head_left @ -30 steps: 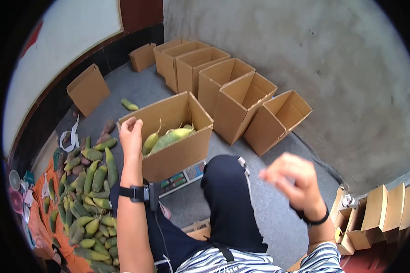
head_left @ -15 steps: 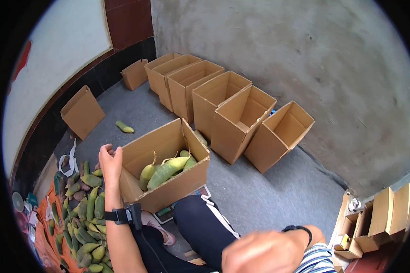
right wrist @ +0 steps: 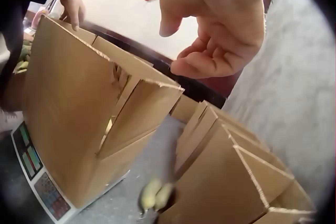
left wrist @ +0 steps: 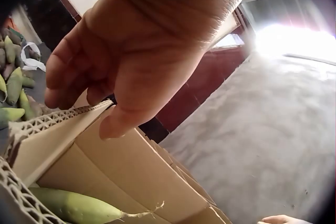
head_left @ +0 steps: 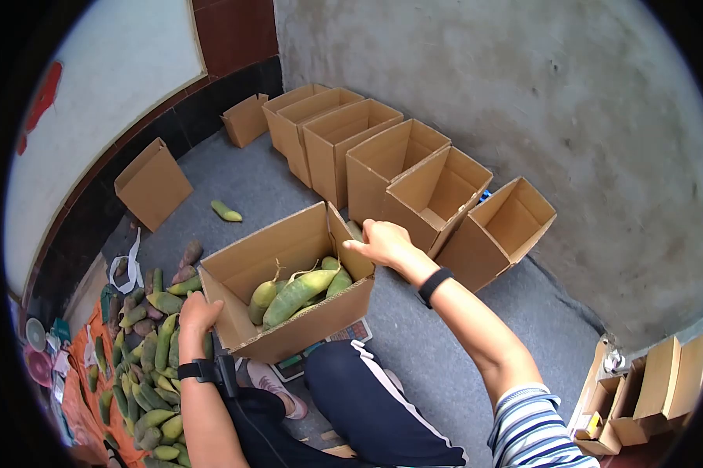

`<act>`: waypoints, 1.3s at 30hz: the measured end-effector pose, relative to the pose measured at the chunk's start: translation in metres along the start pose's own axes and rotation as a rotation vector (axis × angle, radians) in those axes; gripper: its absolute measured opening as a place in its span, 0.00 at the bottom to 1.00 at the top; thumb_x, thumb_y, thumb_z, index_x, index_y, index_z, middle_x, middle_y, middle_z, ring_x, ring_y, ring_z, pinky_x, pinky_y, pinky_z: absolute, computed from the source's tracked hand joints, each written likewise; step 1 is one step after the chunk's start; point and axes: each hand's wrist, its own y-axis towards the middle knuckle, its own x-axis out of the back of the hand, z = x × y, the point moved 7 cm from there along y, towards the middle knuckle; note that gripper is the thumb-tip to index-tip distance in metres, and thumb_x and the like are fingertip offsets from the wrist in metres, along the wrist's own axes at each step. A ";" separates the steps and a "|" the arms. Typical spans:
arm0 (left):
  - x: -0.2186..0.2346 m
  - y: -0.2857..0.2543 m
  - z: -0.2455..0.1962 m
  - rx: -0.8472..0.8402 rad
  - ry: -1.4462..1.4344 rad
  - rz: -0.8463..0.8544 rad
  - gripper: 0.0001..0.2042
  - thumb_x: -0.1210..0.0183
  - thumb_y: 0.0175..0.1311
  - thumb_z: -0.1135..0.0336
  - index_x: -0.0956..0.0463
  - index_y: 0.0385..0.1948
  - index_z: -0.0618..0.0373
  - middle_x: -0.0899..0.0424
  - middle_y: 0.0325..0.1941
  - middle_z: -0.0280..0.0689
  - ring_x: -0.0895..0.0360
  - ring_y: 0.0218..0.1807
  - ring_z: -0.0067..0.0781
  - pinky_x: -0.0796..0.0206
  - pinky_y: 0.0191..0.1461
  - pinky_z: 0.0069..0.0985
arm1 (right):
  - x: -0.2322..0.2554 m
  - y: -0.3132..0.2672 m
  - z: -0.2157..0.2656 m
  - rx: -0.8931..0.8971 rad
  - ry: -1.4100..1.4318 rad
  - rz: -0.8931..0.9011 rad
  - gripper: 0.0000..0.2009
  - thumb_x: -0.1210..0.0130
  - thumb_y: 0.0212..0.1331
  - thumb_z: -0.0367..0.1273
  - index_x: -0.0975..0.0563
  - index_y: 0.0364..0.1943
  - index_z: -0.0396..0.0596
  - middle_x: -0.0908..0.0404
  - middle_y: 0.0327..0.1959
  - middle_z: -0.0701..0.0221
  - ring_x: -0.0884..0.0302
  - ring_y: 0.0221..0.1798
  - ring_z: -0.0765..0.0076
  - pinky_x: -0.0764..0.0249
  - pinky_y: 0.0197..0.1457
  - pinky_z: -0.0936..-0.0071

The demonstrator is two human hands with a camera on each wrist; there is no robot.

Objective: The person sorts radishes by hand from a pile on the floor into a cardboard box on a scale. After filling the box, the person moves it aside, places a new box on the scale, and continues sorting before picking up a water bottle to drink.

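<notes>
A cardboard box point(head_left: 312, 327) with several green radishes point(head_left: 301, 296) in it stands on a digital scale point(right wrist: 42, 182) in front of the person's knees. My left hand point(head_left: 199, 312) grips the top edge of the box's left wall. In the left wrist view, its thumb lies on the inner side and its fingers curl over the outer side. Just off the box's right top edge is my right hand point(head_left: 384, 242). The right wrist view shows that hand above the corner, fingers loosely bent, thumb apart, nothing between them.
Several open cardboard boxes point(head_left: 414, 187) line the wall at the back right. Loose radishes point(head_left: 145, 374) are heaped on an orange sheet point(head_left: 78, 398) at left. One radish point(head_left: 226, 210) lies on the floor behind the box. More cardboard point(head_left: 655, 374) stands at the right edge.
My right hand has swung from near the body up and forward to the box's right edge. My left hand has lowered onto the left wall and now grips it.
</notes>
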 end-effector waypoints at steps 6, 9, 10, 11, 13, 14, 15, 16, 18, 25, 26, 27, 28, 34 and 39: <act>-0.037 0.028 0.037 0.041 -0.293 0.182 0.13 0.41 0.49 0.64 0.21 0.27 0.70 0.18 0.20 0.43 0.21 0.16 0.36 0.30 0.16 0.29 | -0.046 0.043 -0.008 -0.102 -0.066 0.222 0.31 0.44 0.53 0.58 0.18 0.45 0.43 0.17 0.46 0.58 0.20 0.52 0.54 0.24 0.54 0.60; -0.044 0.035 0.037 0.033 -0.289 0.211 0.11 0.42 0.49 0.67 0.20 0.27 0.68 0.19 0.19 0.42 0.23 0.13 0.34 0.32 0.14 0.28 | -0.052 0.047 -0.010 -0.145 -0.070 0.254 0.26 0.43 0.55 0.52 0.18 0.45 0.43 0.17 0.48 0.58 0.20 0.53 0.54 0.24 0.54 0.61; -0.044 0.033 0.032 0.029 -0.270 0.243 0.10 0.44 0.49 0.69 0.20 0.27 0.68 0.19 0.19 0.41 0.24 0.12 0.32 0.35 0.12 0.28 | -0.053 0.047 -0.009 -0.140 -0.062 0.255 0.25 0.45 0.56 0.50 0.18 0.45 0.42 0.17 0.47 0.58 0.20 0.53 0.53 0.24 0.54 0.61; -0.045 0.034 0.032 0.029 -0.309 0.260 0.09 0.44 0.49 0.70 0.20 0.26 0.68 0.20 0.17 0.41 0.25 0.11 0.31 0.37 0.11 0.27 | -0.054 0.046 -0.009 -0.129 -0.054 0.256 0.24 0.46 0.57 0.49 0.18 0.44 0.41 0.17 0.47 0.57 0.20 0.52 0.52 0.24 0.54 0.61; -0.043 0.028 0.025 0.031 -0.353 0.242 0.08 0.44 0.48 0.71 0.21 0.25 0.68 0.21 0.16 0.40 0.26 0.11 0.31 0.37 0.11 0.26 | -0.056 0.040 -0.013 -0.112 -0.051 0.235 0.23 0.47 0.58 0.47 0.18 0.42 0.41 0.17 0.45 0.56 0.20 0.51 0.51 0.24 0.54 0.60; -0.040 0.025 0.022 0.029 -0.351 0.244 0.08 0.44 0.48 0.71 0.21 0.25 0.68 0.21 0.16 0.40 0.26 0.11 0.31 0.37 0.11 0.26 | -0.055 0.039 -0.011 -0.078 -0.048 0.209 0.22 0.49 0.58 0.46 0.17 0.40 0.41 0.17 0.44 0.55 0.20 0.50 0.49 0.24 0.53 0.59; -0.037 0.019 0.015 0.020 -0.367 0.259 0.08 0.44 0.48 0.72 0.21 0.25 0.68 0.21 0.16 0.40 0.26 0.11 0.31 0.37 0.11 0.26 | -0.057 0.036 -0.013 -0.078 -0.047 0.208 0.22 0.49 0.58 0.46 0.17 0.40 0.41 0.17 0.44 0.55 0.20 0.50 0.49 0.24 0.53 0.59; -0.035 0.014 0.010 0.014 -0.384 0.274 0.07 0.45 0.47 0.72 0.21 0.25 0.68 0.21 0.16 0.39 0.26 0.11 0.30 0.37 0.11 0.26 | -0.055 0.030 -0.016 -0.048 -0.024 0.166 0.21 0.50 0.57 0.46 0.17 0.38 0.41 0.17 0.42 0.55 0.20 0.49 0.49 0.25 0.52 0.58; -0.029 0.007 0.000 -0.025 -0.402 0.277 0.07 0.45 0.48 0.72 0.21 0.25 0.68 0.21 0.17 0.39 0.26 0.12 0.30 0.37 0.12 0.26 | -0.053 0.015 -0.024 -0.006 0.022 0.088 0.20 0.51 0.56 0.45 0.17 0.33 0.41 0.17 0.38 0.53 0.19 0.45 0.47 0.24 0.50 0.55; -0.021 -0.051 -0.108 -0.341 -0.345 0.303 0.08 0.49 0.53 0.73 0.22 0.26 0.68 0.21 0.17 0.38 0.25 0.15 0.27 0.35 0.15 0.24 | -0.011 -0.131 -0.102 -0.224 0.186 -0.070 0.18 0.50 0.57 0.44 0.18 0.29 0.44 0.18 0.29 0.55 0.19 0.37 0.46 0.25 0.44 0.53; -0.026 -0.068 -0.130 -0.373 -0.333 0.310 0.08 0.50 0.55 0.73 0.23 0.27 0.68 0.21 0.17 0.37 0.25 0.16 0.26 0.36 0.16 0.25 | -0.004 -0.161 -0.118 -0.296 0.192 -0.076 0.19 0.51 0.58 0.45 0.18 0.29 0.44 0.18 0.29 0.55 0.19 0.37 0.46 0.25 0.43 0.53; -0.041 -0.079 -0.148 -0.396 -0.320 0.349 0.08 0.50 0.55 0.73 0.23 0.27 0.68 0.21 0.17 0.37 0.25 0.16 0.26 0.36 0.16 0.25 | 0.004 -0.192 -0.133 -0.365 0.195 -0.084 0.19 0.51 0.58 0.46 0.19 0.29 0.43 0.18 0.29 0.54 0.19 0.37 0.46 0.25 0.43 0.52; -0.054 -0.092 -0.167 -0.485 -0.304 0.412 0.08 0.49 0.55 0.72 0.23 0.27 0.68 0.21 0.17 0.38 0.25 0.16 0.25 0.36 0.17 0.25 | 0.007 -0.223 -0.150 -0.411 0.208 -0.128 0.19 0.52 0.59 0.46 0.19 0.29 0.44 0.18 0.29 0.54 0.19 0.36 0.45 0.25 0.43 0.52; -0.155 -0.201 -0.281 -0.890 -0.012 0.597 0.11 0.45 0.51 0.69 0.24 0.23 0.72 0.22 0.21 0.57 0.19 0.27 0.52 0.30 0.32 0.43 | 0.028 -0.426 -0.228 -0.817 0.124 -0.183 0.20 0.51 0.60 0.48 0.18 0.31 0.46 0.18 0.28 0.56 0.19 0.36 0.46 0.25 0.41 0.55; -0.261 -0.331 -0.338 -1.060 0.112 0.730 0.13 0.42 0.52 0.64 0.21 0.28 0.68 0.19 0.33 0.59 0.20 0.41 0.59 0.29 0.48 0.46 | 0.033 -0.602 -0.275 -1.171 -0.001 -0.106 0.21 0.50 0.60 0.49 0.18 0.30 0.44 0.18 0.29 0.55 0.19 0.36 0.46 0.25 0.42 0.54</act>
